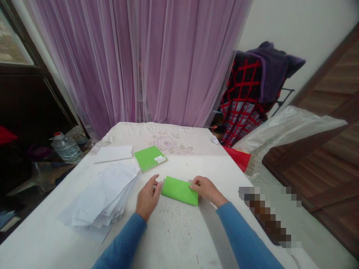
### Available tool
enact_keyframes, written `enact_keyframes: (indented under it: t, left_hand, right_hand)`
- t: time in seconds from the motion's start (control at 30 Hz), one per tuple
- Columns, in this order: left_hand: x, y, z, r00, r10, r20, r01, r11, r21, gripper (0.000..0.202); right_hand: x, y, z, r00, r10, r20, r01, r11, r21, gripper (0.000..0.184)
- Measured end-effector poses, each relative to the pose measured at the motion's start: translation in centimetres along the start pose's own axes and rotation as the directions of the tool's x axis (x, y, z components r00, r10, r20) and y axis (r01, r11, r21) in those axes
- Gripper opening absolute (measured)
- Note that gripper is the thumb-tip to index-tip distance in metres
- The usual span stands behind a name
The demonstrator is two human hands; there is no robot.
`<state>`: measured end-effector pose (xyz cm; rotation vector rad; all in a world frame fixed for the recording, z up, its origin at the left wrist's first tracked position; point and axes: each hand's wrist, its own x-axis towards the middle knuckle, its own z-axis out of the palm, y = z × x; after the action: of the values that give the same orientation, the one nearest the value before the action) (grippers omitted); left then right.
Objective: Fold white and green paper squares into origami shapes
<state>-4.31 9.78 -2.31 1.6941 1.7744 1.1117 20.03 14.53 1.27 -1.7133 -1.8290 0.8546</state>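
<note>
A folded piece of bright green paper (pixel 178 191) lies on the white-covered table in front of me. My right hand (pixel 206 189) pinches it by its right end, thumb on top and the other fingers curled. Just off its left end is my left hand (pixel 148 196), thumb and fingers apart with nothing held. Farther back, a flat green packet (pixel 149 158) in clear wrapping bears a small white label. To the left of my left hand, a loose stack of white paper sheets (pixel 102 196) spreads out unevenly.
A folded white sheet (pixel 113 154) lies behind the stack. Along the right edge of the table is a pixelated dark object (pixel 266 216). A large water bottle (pixel 66 147) stands beyond the left edge. Purple curtains (pixel 179 63) hang at the back; draped cloths (pixel 249 86) are on the right.
</note>
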Motion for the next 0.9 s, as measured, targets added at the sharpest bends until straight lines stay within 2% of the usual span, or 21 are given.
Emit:
enact_keyframes:
  t: [0.03, 0.07, 0.1, 0.2, 0.33, 0.43, 0.53, 0.63, 0.8, 0.9]
  left_hand:
    - [0.1, -0.1, 0.0, 0.999, -0.027, -0.021, 0.026, 0.999, -0.04, 0.041]
    - [0.3, -0.2, 0.0, 0.998, -0.054, -0.035, 0.052, 0.996, -0.076, 0.039]
    - [0.4, -0.3, 0.0, 0.996, -0.077, -0.044, 0.072, 0.992, -0.106, 0.037]
    - [0.5, -0.4, 0.0, 0.993, -0.102, -0.059, 0.091, 0.983, -0.158, 0.034]
    - [0.4, -0.5, 0.1, 0.993, -0.101, -0.054, 0.089, 0.976, -0.197, 0.032]
    - [0.4, -0.6, 0.2, 0.994, -0.102, -0.047, 0.09, 0.975, -0.203, 0.032]
    - [0.4, -0.8, 0.3, 0.994, -0.099, -0.044, 0.089, 0.978, -0.19, 0.032]
    - [0.4, -0.8, 0.3, 0.995, -0.097, -0.034, 0.092, 0.986, -0.14, 0.029]
    - [0.2, 0.0, 0.3, 0.997, -0.072, -0.016, 0.072, 0.997, -0.001, 0.015]
    - [-0.1, 0.9, -0.9, 0.997, -0.027, 0.071, 0.019, 0.994, 0.104, 0.013]
  right_hand:
    - [0.6, -0.5, -0.2, 1.0, -0.008, -0.02, 0.009, 0.998, 0.07, 0.013]
    - [1.4, -1.2, -0.4, 0.998, 0.0, -0.064, 0.015, 0.972, 0.234, 0.013]
    - [2.3, -2.0, -0.5, 0.996, 0.005, -0.093, 0.025, 0.946, 0.322, 0.016]
    - [5.4, -5.0, 0.3, 0.99, 0.013, -0.137, 0.044, 0.912, 0.407, 0.019]
    - [9.2, -8.7, 3.1, 0.99, 0.041, -0.135, 0.028, 0.881, 0.472, 0.019]
    - [10.5, -9.7, 5.3, 0.992, 0.059, -0.113, 0.002, 0.879, 0.478, 0.029]
    - [10.1, -8.2, 6.4, 0.99, 0.075, -0.119, -0.015, 0.898, 0.44, 0.033]
    - [8.6, -4.9, 6.4, 0.987, 0.073, -0.143, -0.013, 0.924, 0.382, 0.026]
    - [4.0, 0.2, 5.3, 0.972, 0.062, -0.226, 0.02, 0.938, 0.345, 0.029]
    - [0.9, 2.1, 5.1, 0.967, 0.012, -0.254, 0.08, 0.934, 0.349, 0.036]
